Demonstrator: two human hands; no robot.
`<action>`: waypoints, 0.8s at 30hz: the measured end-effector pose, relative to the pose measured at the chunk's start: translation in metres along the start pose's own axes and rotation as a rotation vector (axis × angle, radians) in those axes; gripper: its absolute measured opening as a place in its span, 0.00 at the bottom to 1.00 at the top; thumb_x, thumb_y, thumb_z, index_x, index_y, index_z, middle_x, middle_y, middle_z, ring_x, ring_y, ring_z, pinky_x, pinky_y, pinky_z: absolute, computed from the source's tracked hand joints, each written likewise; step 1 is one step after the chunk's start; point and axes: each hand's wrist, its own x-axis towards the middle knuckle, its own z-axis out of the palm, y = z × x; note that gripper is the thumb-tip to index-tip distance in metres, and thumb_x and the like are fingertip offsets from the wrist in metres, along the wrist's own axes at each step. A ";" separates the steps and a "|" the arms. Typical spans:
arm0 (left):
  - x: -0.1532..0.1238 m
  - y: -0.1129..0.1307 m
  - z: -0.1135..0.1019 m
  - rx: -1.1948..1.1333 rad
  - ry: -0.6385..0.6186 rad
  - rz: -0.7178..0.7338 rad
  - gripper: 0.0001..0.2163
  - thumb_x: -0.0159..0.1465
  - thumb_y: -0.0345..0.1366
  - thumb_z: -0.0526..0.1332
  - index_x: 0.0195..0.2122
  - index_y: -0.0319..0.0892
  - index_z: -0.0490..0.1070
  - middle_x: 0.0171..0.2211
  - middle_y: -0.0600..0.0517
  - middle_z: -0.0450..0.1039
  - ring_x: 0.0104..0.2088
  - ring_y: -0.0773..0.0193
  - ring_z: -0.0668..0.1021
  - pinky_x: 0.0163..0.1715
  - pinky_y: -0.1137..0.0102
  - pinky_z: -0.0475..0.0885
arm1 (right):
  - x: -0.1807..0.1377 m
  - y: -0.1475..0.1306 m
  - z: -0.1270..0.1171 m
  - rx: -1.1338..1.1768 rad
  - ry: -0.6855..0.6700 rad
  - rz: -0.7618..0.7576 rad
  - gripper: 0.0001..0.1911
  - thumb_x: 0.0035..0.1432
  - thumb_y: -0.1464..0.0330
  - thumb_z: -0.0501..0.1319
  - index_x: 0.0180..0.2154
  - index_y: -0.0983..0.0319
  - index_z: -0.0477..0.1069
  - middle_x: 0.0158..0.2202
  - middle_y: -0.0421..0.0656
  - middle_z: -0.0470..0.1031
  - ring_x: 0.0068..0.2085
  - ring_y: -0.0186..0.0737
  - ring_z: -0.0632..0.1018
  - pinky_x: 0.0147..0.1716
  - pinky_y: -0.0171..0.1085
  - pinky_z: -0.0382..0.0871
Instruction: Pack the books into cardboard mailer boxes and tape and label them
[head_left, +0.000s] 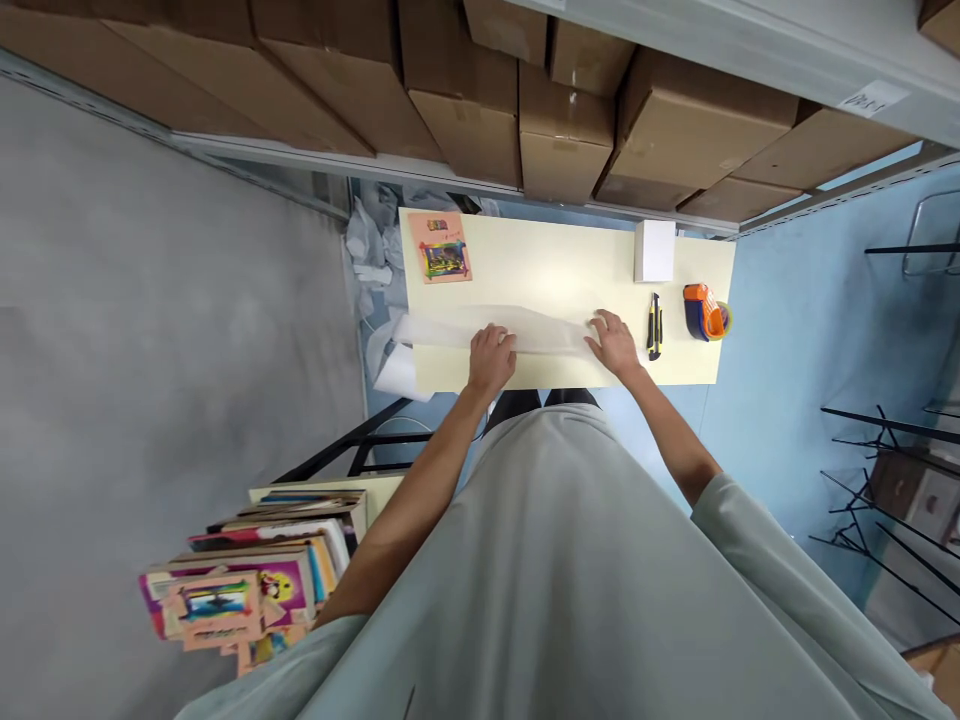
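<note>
Cardboard boxes stacked on the shelving behind. Cream table; translucent white sheet lies stretched along its near edge. Left hand on sheet, fingers curled, grip unclear. Right hand flat, fingers spread, pressing sheet's right end. Picture book far left; tape dispenser and utility knife at right.

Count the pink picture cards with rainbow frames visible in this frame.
2. One pink card lies at the table's far left corner; a second pink card tops the book stack at lower left. More may be hidden in that stack.
</note>
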 end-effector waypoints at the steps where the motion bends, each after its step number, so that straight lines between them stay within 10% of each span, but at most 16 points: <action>1: -0.002 -0.002 0.003 0.003 0.000 -0.001 0.22 0.68 0.30 0.61 0.61 0.43 0.83 0.66 0.35 0.78 0.76 0.36 0.71 0.77 0.39 0.64 | 0.001 -0.002 0.009 0.018 -0.006 0.007 0.21 0.79 0.65 0.59 0.67 0.65 0.73 0.75 0.65 0.69 0.73 0.66 0.70 0.70 0.61 0.70; 9: -0.012 -0.014 -0.001 0.031 0.064 -0.104 0.25 0.72 0.34 0.58 0.70 0.43 0.76 0.74 0.38 0.73 0.81 0.41 0.66 0.85 0.39 0.46 | 0.026 0.009 0.024 0.249 -0.040 0.019 0.07 0.72 0.71 0.61 0.47 0.61 0.78 0.52 0.56 0.82 0.56 0.59 0.80 0.61 0.54 0.76; 19: -0.013 -0.011 -0.009 0.025 0.049 -0.147 0.18 0.68 0.32 0.60 0.55 0.45 0.86 0.67 0.39 0.80 0.74 0.41 0.75 0.84 0.39 0.52 | 0.043 0.014 -0.033 0.134 0.289 -0.202 0.24 0.75 0.71 0.53 0.68 0.62 0.70 0.74 0.61 0.70 0.78 0.64 0.67 0.76 0.70 0.61; 24: -0.009 -0.013 -0.014 0.021 0.039 -0.183 0.27 0.68 0.34 0.59 0.68 0.41 0.80 0.72 0.38 0.76 0.80 0.40 0.68 0.83 0.38 0.54 | 0.025 0.004 -0.012 0.060 0.135 -0.247 0.26 0.83 0.60 0.51 0.70 0.66 0.71 0.72 0.66 0.73 0.74 0.67 0.72 0.74 0.68 0.66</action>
